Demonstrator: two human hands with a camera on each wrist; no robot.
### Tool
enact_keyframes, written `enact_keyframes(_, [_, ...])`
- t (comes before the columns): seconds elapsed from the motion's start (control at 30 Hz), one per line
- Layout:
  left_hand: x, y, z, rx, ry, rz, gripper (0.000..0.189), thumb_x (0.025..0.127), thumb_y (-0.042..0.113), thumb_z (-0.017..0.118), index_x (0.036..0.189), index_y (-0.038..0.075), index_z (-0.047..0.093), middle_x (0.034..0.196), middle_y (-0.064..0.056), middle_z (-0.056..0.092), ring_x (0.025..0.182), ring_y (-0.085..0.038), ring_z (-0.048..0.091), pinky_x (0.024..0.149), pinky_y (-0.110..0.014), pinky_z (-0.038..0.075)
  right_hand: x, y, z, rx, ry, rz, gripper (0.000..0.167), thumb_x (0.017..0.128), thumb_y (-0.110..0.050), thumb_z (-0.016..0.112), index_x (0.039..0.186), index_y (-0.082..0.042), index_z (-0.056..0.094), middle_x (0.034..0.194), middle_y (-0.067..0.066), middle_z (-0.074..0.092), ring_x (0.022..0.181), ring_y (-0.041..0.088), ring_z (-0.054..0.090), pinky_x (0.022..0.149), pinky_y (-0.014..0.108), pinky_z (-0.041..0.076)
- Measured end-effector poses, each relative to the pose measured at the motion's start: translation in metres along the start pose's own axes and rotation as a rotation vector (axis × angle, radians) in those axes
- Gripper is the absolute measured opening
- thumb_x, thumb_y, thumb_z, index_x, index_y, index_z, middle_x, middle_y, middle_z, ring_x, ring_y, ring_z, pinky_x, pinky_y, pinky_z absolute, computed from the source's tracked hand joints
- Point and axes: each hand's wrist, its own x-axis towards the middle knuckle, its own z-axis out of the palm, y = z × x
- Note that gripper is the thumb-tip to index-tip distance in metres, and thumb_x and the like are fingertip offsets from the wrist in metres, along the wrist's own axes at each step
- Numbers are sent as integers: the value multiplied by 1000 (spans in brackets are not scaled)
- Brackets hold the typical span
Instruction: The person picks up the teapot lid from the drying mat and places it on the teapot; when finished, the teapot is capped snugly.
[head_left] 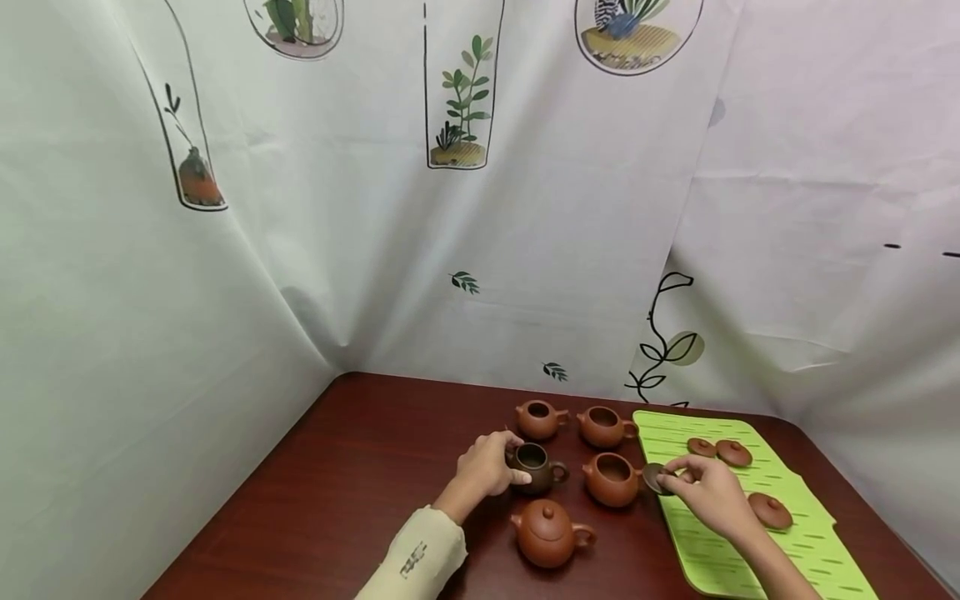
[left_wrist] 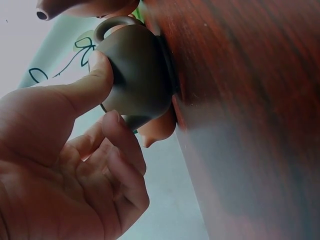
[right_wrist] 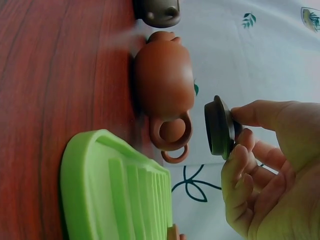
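Note:
My left hand [head_left: 487, 467] grips the side of a dark brown teapot [head_left: 532, 468], which stands on the table without a lid. In the left wrist view the thumb [left_wrist: 95, 82] lies against its body. My right hand [head_left: 708, 492] pinches a dark teapot lid [right_wrist: 220, 127] by its knob, held up over the left edge of the green mat [head_left: 712, 550]. Just left of that lid is an open reddish-brown teapot [head_left: 611, 481]. A reddish-brown teapot with its lid on [head_left: 546, 533] stands in front of the dark one.
Two more lidless reddish-brown teapots, one at back left [head_left: 538, 419] and one at back right [head_left: 602, 427], stand behind. Three reddish-brown lids [head_left: 769, 511] lie on the green mat. A printed cloth [head_left: 570, 250] hangs behind the dark red table [head_left: 322, 500].

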Motion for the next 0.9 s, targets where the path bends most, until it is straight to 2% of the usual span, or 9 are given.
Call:
enact_keyframes(0.53, [-1,1,2,-4,-2,-2,53,73,41,87,120,29,68,110,0,67,99,-26,65,74,-47,50,0,-12,6,45,12,-53,15,85,-12,77,95,-2,72,64,0,56,50,8,41,47,26,37])
enact_keyframes(0.9, [-1,-1,0,-10,-1,-3,53,73,41,87,121,29,68,116,-1,67,103,-26,64,75,-49,50,-1,-20,11,37,4,-65,16,86,-16,78,96,-5,73,66,1,57,49,8,41,48,26,36])
